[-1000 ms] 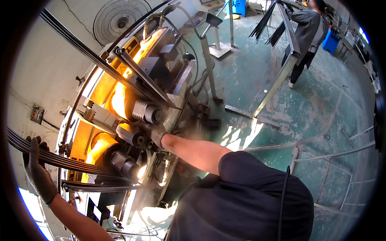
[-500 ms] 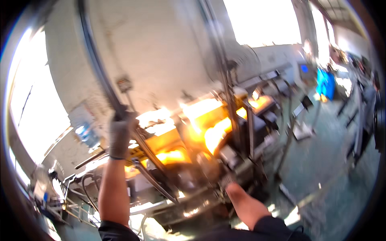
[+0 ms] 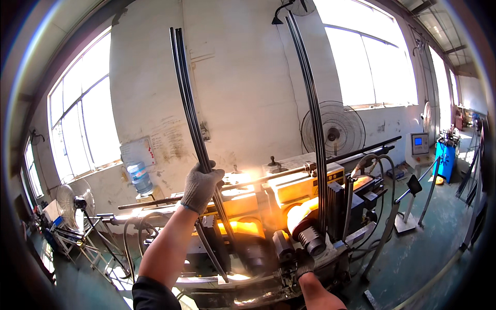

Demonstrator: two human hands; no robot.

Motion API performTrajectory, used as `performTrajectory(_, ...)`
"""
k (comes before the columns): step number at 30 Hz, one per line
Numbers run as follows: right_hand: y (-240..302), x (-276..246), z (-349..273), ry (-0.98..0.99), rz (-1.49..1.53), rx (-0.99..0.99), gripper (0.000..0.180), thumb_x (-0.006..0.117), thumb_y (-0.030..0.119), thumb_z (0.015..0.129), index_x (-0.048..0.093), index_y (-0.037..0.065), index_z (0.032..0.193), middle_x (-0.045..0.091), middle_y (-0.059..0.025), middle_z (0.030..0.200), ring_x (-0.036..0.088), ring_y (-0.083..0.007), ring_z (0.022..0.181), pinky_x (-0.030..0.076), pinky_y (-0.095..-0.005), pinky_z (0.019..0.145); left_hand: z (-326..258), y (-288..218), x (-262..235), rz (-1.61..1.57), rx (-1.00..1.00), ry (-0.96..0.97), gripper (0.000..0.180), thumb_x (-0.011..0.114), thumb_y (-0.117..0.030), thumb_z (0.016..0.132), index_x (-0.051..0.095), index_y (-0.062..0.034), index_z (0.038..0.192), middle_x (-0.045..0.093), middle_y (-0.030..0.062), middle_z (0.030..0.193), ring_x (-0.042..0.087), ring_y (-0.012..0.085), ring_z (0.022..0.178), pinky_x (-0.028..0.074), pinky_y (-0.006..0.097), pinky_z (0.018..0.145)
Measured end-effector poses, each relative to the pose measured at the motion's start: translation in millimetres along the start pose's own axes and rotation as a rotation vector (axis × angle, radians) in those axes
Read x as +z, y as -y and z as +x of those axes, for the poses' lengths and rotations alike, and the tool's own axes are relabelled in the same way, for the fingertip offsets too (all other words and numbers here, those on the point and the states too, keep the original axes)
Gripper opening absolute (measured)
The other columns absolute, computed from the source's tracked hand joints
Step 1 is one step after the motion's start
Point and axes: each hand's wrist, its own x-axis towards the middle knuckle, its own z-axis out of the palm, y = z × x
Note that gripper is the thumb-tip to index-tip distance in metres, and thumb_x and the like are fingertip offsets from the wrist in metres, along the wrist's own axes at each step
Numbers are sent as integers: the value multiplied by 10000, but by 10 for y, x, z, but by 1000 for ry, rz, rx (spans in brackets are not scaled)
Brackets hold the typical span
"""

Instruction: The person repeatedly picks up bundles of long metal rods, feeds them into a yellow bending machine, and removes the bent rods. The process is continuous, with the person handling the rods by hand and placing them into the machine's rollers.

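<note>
1. Left hand [image 3: 201, 187]: gloved in light grey, raised in front of the machine. Fingers are curled closed around the left rod bundle [image 3: 190, 106]; the thumb points to the right.
2. Left rod bundle: long, dark, slim rods, tilted slightly off vertical. The upper ends stand against the wall [image 3: 237, 77]; the lower part passes below the hand, in front of the machine [image 3: 297, 188].
3. Right hand [image 3: 305, 262]: gloved, low at the front of the machine, just beside a dark block [image 3: 282, 245] and below a ribbed roller [image 3: 312, 241]. The fingers are in shadow; how far they are closed, and whether they have hold of anything, cannot be told.
4. Right rod bundle [image 3: 310, 98]: near upright, well apart from the left hand. Its lower end reaches down beside the ribbed roller.
5. Machine: yellow-orange housings with bright, sunlit patches; a long dark bar [image 3: 368, 149] runs across the back.
6. Surroundings: a round fan [image 3: 333, 135] behind the right rod bundle; a blue water bottle [image 3: 139, 179] at left, near the wall.
</note>
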Motion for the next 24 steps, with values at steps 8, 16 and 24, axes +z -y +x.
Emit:
performTrajectory(8, -437, -361, 556, 20, -528, -88, 112, 693, 183, 871, 699, 72, 857, 635, -15, 799, 584, -154, 685, 485, -318, 630, -41, -20, 33, 137, 21, -65, 432, 723, -123, 857, 572, 62, 1216, 648, 88, 894, 665, 170, 717, 537, 292, 636)
performTrajectory(16, -315, -396, 420, -14, -506, -32, 90, 695, 136, 949, 699, 46, 952, 655, -12, 854, 605, -142, 747, 524, -311, 664, -91, 77, 154, 283, 49, -119, 408, 732, -138, 833, 640, 64, 1175, 672, 51, 824, 646, 134, 723, 507, 269, 666)
performTrajectory(24, -59, -9, 66, 13, -629, 154, 257, 666, 246, 974, 686, 30, 1112, 695, -59, 953, 660, -188, 831, 526, -333, 690, -51, 203, 86, 345, 61, -213, 341, 730, -141, 805, 663, 41, 1086, 688, 95, 820, 678, 198, 741, 524, 313, 666)
